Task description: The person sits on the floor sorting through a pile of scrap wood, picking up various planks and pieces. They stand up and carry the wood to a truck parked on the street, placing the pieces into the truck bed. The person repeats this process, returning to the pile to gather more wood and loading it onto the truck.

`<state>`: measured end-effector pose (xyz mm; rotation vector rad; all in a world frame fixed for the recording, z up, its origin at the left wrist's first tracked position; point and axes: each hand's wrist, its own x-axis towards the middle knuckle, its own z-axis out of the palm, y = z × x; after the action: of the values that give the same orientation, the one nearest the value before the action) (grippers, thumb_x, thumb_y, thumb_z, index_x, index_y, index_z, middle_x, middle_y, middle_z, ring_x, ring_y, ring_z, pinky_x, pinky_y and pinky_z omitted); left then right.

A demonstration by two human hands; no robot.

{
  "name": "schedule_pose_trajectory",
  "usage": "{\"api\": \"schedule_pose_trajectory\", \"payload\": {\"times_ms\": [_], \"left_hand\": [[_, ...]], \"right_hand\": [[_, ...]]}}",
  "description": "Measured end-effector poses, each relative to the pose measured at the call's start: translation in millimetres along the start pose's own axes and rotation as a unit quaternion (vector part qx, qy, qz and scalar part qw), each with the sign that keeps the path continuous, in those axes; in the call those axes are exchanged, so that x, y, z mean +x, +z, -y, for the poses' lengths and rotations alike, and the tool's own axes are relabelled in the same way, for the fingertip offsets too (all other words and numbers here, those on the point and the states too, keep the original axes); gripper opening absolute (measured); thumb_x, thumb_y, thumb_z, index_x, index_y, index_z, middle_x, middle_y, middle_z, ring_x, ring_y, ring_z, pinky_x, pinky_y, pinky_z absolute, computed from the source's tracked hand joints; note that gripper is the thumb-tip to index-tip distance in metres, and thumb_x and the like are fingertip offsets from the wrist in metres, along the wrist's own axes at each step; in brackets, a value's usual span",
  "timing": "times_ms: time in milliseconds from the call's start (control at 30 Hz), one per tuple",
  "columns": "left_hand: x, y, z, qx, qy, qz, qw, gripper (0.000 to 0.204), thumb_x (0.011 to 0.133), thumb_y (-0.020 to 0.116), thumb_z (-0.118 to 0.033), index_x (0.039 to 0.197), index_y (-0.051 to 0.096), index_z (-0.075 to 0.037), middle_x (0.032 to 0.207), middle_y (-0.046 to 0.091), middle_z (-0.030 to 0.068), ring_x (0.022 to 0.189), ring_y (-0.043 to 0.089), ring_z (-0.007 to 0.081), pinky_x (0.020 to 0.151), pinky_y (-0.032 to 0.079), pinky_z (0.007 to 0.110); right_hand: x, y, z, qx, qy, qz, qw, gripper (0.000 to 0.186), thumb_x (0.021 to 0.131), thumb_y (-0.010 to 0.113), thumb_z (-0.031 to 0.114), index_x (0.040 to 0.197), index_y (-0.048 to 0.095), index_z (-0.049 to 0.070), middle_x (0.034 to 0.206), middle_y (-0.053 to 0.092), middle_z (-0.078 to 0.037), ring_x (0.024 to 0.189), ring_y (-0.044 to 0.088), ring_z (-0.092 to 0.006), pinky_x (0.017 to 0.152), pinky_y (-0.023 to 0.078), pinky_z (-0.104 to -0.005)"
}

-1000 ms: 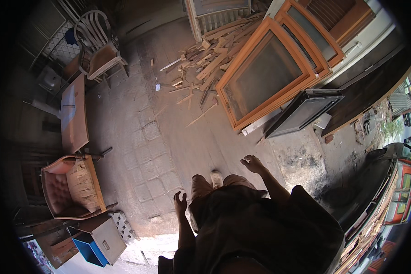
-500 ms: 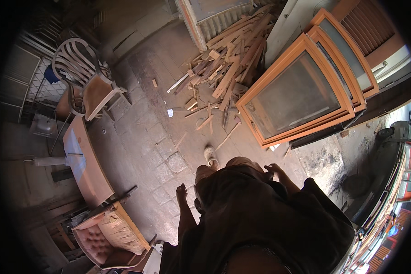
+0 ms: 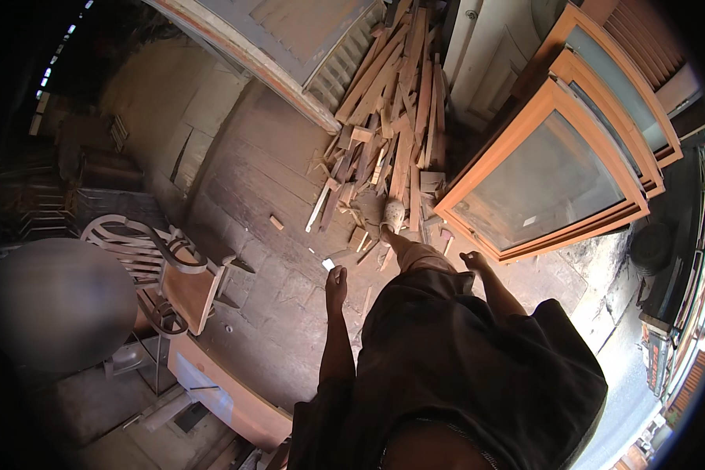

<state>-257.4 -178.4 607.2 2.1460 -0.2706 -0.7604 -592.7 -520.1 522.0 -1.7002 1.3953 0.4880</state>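
Note:
My left hand hangs beside my body with its fingers curled in, and I see nothing in it. Just past its fingertips, lower down on the floor, shows a small white scrap. On the other side my right hand is also curled, held in the air near the lower corner of a framed glass panel, without visible contact. My foot in a pale clog is at the near edge of a heap of wood offcuts.
Several orange-brown wooden frames with glass lean at the right. A wooden armchair and a long board stand at the left. A weathered door panel is at the back. A blurred grey round spot covers part of the left side.
I have stepped toward the wood heap, which is now nearer. My view has turned, and the upholstered seat at the lower left has gone out of it. Both hands stay free of objects.

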Motion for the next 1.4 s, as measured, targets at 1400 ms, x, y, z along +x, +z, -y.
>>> {"api": "schedule_pose_trajectory", "payload": {"times_ms": [1400], "left_hand": [[1008,285,-183,0.142,0.189,0.207,0.949,0.081,0.098,0.038,-0.060,0.128,0.044,0.016,0.126,0.049,0.0390,0.121,0.050,0.0483,0.102,0.041,0.049]], "right_hand": [[756,50,581,0.357,0.079,-0.365,0.856,0.105,0.073,0.074,0.067,0.131,0.042,-0.015,0.123,0.056,-0.029,0.115,0.059,-0.0362,0.092,0.050,-0.0403]]}}
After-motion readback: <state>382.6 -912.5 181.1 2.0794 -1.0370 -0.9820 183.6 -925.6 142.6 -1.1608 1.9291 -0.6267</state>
